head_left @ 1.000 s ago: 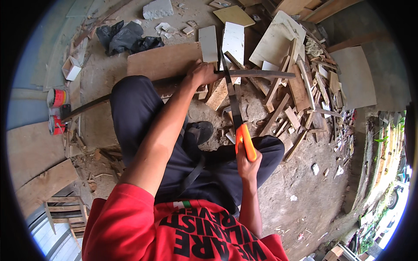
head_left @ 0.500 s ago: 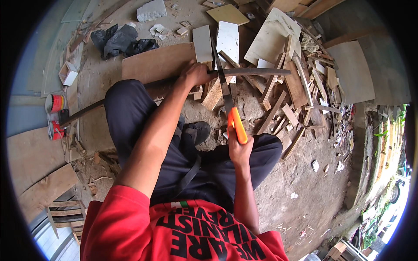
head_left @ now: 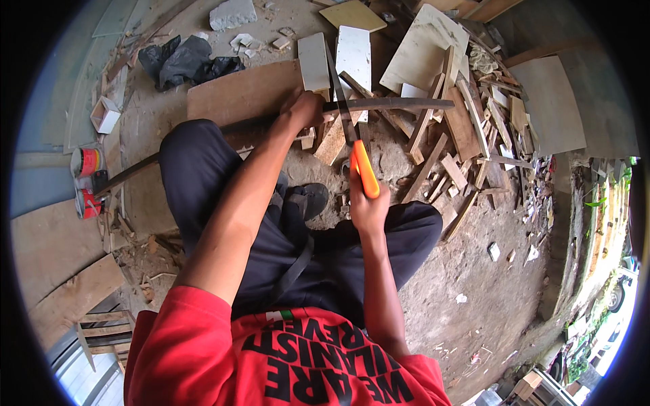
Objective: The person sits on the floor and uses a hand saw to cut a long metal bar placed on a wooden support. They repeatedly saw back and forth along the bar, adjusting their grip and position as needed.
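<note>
My right hand (head_left: pixel 370 208) is wrapped round the orange handle of a handsaw (head_left: pixel 349 124). The dark blade points away from me and crosses a long, thin wooden strip (head_left: pixel 413 103). My left hand (head_left: pixel 302 110) grips that strip just left of the blade. From there the strip runs left past my knee towards the tins and right over the scrap pile. Beneath my left hand the strip lies near a brown board (head_left: pixel 247 93) and small wood pieces; what exactly bears it is partly hidden by my hand.
A heap of wood offcuts (head_left: pixel 464 128) spreads at the right, with a large pale panel (head_left: pixel 426 51) behind it. White boards (head_left: pixel 353 54) lie ahead. A black plastic bag (head_left: pixel 183 62) and a concrete block (head_left: pixel 232 13) are at far left. Red tins (head_left: pixel 88 162) stand left.
The saw and my right hand have moved forward, away from me, along the cut line. My left hand stays on the strip in nearly the same place.
</note>
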A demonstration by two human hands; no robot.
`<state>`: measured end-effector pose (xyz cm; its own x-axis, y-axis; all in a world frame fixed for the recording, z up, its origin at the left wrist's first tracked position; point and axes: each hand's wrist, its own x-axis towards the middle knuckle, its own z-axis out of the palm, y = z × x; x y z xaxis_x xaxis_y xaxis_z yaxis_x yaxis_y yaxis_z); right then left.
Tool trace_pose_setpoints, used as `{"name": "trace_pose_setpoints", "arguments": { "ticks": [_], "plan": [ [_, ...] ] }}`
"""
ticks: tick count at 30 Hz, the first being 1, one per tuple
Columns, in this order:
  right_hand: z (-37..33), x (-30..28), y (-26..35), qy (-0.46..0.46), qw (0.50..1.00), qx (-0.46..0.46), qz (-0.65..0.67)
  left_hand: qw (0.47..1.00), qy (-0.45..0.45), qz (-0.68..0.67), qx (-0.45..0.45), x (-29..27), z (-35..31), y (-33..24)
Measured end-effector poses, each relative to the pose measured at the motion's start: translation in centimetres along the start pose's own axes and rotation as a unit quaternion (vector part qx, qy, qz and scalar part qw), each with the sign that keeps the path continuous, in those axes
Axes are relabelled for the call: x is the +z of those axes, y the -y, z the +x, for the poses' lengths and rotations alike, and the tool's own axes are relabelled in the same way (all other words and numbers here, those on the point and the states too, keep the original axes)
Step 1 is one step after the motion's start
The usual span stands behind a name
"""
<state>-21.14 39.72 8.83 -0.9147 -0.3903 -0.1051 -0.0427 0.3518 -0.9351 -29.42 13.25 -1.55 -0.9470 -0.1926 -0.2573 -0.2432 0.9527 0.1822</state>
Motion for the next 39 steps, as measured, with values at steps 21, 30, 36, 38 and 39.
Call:
{"name": "trace_pose_setpoints", "arguments": {
  "ticks": [21,30,36,38,39],
  "plan": [
    [5.5,2.7,-0.4,-0.014,0.998,-0.048,-0.027,0.998,0.044,-0.02,-0.043,-0.2,0.1,-0.5],
    [-8.2,-2.5,-3.3,-0.01,1.0,-0.001,-0.001,0.995,-0.097,0.019,0.0,8.9,2.7,3.5],
    [-13.9,-5.4,-4.0,-0.033,0.997,-0.006,-0.066,0.996,-0.085,0.026,0.027,6.7,1.4,1.2],
    [-10.1,-3.9,-4.0,-0.031,1.0,0.001,0.003,0.992,-0.103,0.054,0.05,4.4,0.4,0.9],
    [-6.8,-2.9,-2.5,-0.013,1.0,0.004,0.004,0.997,-0.069,0.028,0.027,3.0,0.0,0.2]
  ]
}}
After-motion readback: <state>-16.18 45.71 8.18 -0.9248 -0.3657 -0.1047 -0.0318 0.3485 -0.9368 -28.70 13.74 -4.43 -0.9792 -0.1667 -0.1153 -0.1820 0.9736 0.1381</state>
